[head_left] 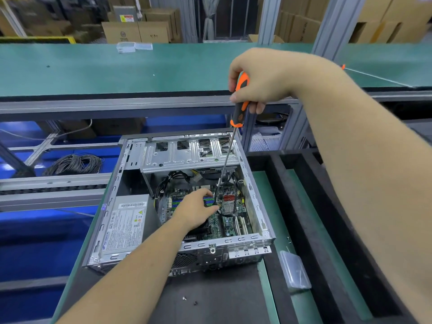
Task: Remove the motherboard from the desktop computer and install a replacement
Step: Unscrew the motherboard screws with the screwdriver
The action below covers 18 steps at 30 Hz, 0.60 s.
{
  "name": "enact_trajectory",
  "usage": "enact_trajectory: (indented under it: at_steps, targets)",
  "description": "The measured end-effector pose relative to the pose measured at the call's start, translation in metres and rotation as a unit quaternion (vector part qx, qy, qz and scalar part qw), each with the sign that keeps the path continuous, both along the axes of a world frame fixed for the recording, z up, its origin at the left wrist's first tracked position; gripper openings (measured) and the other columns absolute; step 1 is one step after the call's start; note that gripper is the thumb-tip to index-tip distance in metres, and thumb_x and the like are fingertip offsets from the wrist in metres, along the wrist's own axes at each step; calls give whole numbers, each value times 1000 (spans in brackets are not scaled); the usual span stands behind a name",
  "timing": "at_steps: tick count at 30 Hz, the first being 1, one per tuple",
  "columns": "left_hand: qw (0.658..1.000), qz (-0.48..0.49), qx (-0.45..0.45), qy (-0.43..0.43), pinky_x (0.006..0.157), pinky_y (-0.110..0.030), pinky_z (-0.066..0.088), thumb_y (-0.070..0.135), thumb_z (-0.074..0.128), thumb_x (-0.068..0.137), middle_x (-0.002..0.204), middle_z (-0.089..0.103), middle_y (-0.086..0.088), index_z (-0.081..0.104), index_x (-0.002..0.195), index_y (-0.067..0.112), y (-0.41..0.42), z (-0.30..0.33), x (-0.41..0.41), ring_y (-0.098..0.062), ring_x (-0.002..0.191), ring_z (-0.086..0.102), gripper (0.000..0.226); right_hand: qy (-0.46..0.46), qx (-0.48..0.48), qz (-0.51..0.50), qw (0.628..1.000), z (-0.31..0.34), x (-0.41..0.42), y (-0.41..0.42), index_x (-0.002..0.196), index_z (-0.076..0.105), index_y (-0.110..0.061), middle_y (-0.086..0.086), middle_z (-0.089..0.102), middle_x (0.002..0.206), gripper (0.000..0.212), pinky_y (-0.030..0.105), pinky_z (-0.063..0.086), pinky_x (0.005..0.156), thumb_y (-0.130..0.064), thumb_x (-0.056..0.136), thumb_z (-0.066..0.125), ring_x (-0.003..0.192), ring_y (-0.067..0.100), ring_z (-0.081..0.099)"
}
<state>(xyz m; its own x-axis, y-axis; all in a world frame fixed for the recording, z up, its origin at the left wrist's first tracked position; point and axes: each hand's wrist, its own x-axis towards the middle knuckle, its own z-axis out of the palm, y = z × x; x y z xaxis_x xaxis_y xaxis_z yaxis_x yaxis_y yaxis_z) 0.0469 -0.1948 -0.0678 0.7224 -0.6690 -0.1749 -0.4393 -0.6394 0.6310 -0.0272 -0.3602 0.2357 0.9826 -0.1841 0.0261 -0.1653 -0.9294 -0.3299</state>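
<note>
So the open silver metal desktop case (180, 206) lies on its side on the green-edged bench (268, 277), and the green motherboard (224, 220) sits down in its right half, right of the grey power supply (126, 223). The right hand (264, 78) has its fingers wrapped around the orange-and-black handle of a long-shafted screwdriver (238, 108), tip down at the board. The left hand (196, 209) reaches inside, fingers pinching something tiny right by that tip, can't tell what.

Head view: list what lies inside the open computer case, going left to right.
Power supply → left hand on the motherboard → screwdriver tip, held from above by the right hand → red connectors.
</note>
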Motion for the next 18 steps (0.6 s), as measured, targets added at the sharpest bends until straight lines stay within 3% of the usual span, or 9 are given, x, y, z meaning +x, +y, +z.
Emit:
enact_trajectory:
  at_steps: [2,5,6,9,12,16,18]
  targets:
    - [1000,25,-14,-1,55,-28,40,41,70,92,74,54,3,56,128,22,0,1,2,-13,65,53,43,-15,27,-4,1000,6,-4,0,106,59,-6,14,72,82,15,22,56,47,-17,97,63,56,15,71]
    - [998,53,-20,15,83,-42,51,38,69,93,114,67,-17,60,132,18,1,3,5,-33,101,64,44,-23,57,-4,998,11,-7,2,104,59,-8,14,71,82,13,22,56,49,-17,97,63,58,16,71]
    - [998,56,-14,16,84,-41,51,37,68,94,120,67,-16,63,127,17,0,3,5,-34,103,64,39,-23,62,-2,998,11,-7,4,104,58,-9,14,71,82,12,23,57,49,-17,97,63,58,16,71]
    - [998,67,4,1,63,-30,47,33,65,97,96,70,-5,69,92,17,0,2,5,-23,73,59,18,-20,68,4,997,12,-6,8,104,57,-9,16,72,84,11,26,59,52,-16,97,62,59,17,71]
    - [996,92,-12,9,56,-28,40,27,62,99,65,60,-1,59,71,17,3,1,8,-16,58,51,31,-21,70,3,997,14,-6,10,103,57,-9,15,72,84,10,26,59,52,-17,97,62,60,17,71]
    - [993,117,-25,0,47,-23,31,27,62,99,53,45,-1,44,63,12,8,3,9,-14,48,42,43,-27,75,-2,997,18,-7,12,106,57,-9,16,72,84,14,26,59,52,-18,97,63,62,19,72]
    - [991,133,-20,11,47,-28,28,28,60,100,54,40,-3,37,63,11,9,2,11,-18,48,37,47,-31,65,-4,997,21,-8,12,106,57,-9,16,72,84,14,28,60,53,-19,97,62,63,21,73]
